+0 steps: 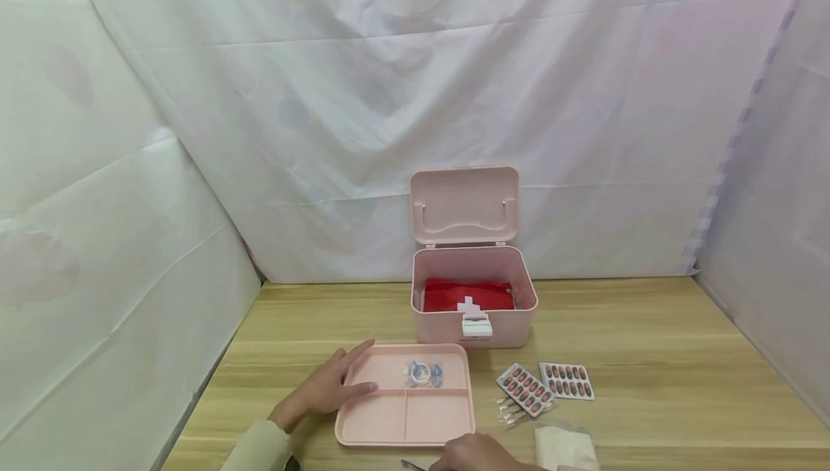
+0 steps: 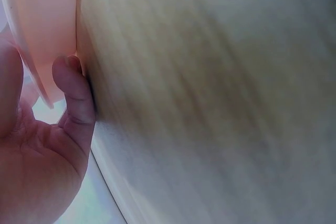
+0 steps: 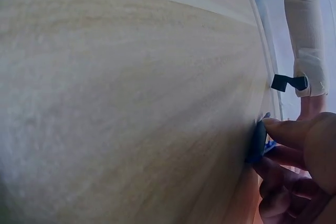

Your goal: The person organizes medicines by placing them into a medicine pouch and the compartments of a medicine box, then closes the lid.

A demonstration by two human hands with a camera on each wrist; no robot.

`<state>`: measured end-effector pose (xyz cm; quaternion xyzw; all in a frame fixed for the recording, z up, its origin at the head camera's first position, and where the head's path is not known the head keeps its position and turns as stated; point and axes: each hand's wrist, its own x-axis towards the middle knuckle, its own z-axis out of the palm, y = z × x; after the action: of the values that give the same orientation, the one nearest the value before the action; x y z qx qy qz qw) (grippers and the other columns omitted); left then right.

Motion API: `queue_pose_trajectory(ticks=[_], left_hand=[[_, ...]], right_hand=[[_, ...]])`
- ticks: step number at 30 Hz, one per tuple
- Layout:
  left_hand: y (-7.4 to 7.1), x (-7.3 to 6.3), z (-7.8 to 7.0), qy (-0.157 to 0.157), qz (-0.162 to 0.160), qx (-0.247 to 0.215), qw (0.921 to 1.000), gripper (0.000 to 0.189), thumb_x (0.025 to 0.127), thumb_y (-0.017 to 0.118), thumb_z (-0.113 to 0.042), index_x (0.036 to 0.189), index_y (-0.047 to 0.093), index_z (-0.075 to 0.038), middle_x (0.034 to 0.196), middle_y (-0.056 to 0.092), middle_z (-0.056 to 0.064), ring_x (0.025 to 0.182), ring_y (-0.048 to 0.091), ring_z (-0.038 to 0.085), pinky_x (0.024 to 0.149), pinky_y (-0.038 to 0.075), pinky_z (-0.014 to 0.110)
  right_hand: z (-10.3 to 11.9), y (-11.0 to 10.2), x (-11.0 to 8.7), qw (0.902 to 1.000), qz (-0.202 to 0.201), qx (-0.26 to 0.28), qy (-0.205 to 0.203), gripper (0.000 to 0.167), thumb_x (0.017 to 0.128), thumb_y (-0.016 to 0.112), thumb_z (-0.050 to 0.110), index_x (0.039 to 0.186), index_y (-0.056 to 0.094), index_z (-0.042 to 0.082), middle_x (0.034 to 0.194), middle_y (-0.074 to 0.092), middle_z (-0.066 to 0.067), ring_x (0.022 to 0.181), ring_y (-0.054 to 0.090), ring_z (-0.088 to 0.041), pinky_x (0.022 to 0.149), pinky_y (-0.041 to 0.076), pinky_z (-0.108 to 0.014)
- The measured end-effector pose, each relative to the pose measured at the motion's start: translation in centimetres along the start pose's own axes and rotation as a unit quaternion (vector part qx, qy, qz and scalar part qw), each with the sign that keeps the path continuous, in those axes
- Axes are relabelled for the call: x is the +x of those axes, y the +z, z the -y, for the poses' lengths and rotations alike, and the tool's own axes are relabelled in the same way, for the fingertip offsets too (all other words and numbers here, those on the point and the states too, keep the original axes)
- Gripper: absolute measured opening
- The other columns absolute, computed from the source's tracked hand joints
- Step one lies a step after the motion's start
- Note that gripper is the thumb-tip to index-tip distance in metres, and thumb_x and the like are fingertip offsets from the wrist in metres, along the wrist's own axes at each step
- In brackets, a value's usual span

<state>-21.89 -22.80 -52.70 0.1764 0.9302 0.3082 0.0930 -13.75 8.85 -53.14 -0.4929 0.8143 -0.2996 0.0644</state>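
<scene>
My left hand holds the left edge of a pink divided tray, its thumb over the inside and other fingers at the outer side. In the left wrist view a curled finger sits between tray wall and table. A small clear packet with a white ring and blue parts lies in the tray's back compartment. At the tray's front right corner, my right hand pinches a small dark blue object low over the table; its kind is unclear. A thin grey tip shows beside that hand in the head view.
Behind the tray stands an open pink box with a red pouch inside. To the right lie two capsule blister packs, thin clear-wrapped items and a cream packet. White cloth encloses the wooden table.
</scene>
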Motion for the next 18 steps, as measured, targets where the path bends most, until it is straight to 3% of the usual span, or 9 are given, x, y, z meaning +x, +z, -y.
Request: queue_pose_trajectory(ticks=[4, 8, 13, 16, 18], left_hand=[[0.0, 0.0, 0.1, -0.001, -0.002, 0.004, 1.0000, 0.083, 0.087, 0.068, -0.056, 0.156, 0.034, -0.024, 0.091, 0.046, 0.004, 0.068, 0.042, 0.013, 0.059, 0.038, 0.026], [0.1, 0.0, 0.2, -0.002, -0.003, 0.005, 1.0000, 0.083, 0.087, 0.068, -0.056, 0.155, 0.034, -0.024, 0.091, 0.046, 0.004, 0.068, 0.042, 0.013, 0.059, 0.038, 0.027], [0.1, 0.0, 0.1, -0.001, -0.005, 0.002, 1.0000, 0.083, 0.087, 0.068, -0.056, 0.155, 0.034, -0.023, 0.090, 0.045, 0.004, 0.068, 0.042, 0.013, 0.060, 0.038, 0.026], [0.1, 0.0, 0.1, 0.002, -0.005, 0.002, 1.0000, 0.083, 0.087, 0.068, -0.056, 0.155, 0.035, -0.022, 0.091, 0.045, 0.004, 0.068, 0.043, 0.013, 0.060, 0.039, 0.026], [0.0, 0.0, 0.1, 0.003, -0.005, 0.001, 1.0000, 0.083, 0.087, 0.068, -0.055, 0.155, 0.035, -0.022, 0.091, 0.045, 0.004, 0.068, 0.043, 0.013, 0.060, 0.039, 0.026]], right_hand=[[-0.1, 0.4, 0.0, 0.9989, -0.017, -0.030, -0.031, 0.021, 0.091, 0.064, 0.039, 0.086, 0.079, 0.025, 0.070, 0.063, 0.018, 0.065, 0.038, 0.018, 0.053, 0.032, -0.001], [-0.4, 0.5, 0.0, 0.9991, -0.016, -0.012, -0.037, 0.023, 0.092, 0.063, 0.041, 0.089, 0.080, 0.025, 0.071, 0.064, 0.018, 0.067, 0.040, 0.019, 0.055, 0.034, 0.000], [-0.8, 0.2, 0.1, 0.9956, 0.019, 0.091, 0.009, 0.021, 0.092, 0.067, 0.030, 0.099, 0.079, 0.015, 0.077, 0.068, 0.012, 0.070, 0.050, 0.016, 0.062, 0.043, -0.005], [-1.3, -0.2, 0.2, 0.9818, 0.041, 0.182, 0.034, 0.021, 0.092, 0.068, 0.021, 0.105, 0.077, 0.008, 0.080, 0.070, 0.007, 0.073, 0.053, 0.013, 0.065, 0.048, -0.011], [-1.9, -0.4, 0.2, 0.9752, 0.053, 0.213, 0.033, 0.023, 0.093, 0.068, 0.019, 0.110, 0.076, 0.006, 0.079, 0.068, 0.008, 0.072, 0.052, 0.012, 0.064, 0.049, -0.013]])
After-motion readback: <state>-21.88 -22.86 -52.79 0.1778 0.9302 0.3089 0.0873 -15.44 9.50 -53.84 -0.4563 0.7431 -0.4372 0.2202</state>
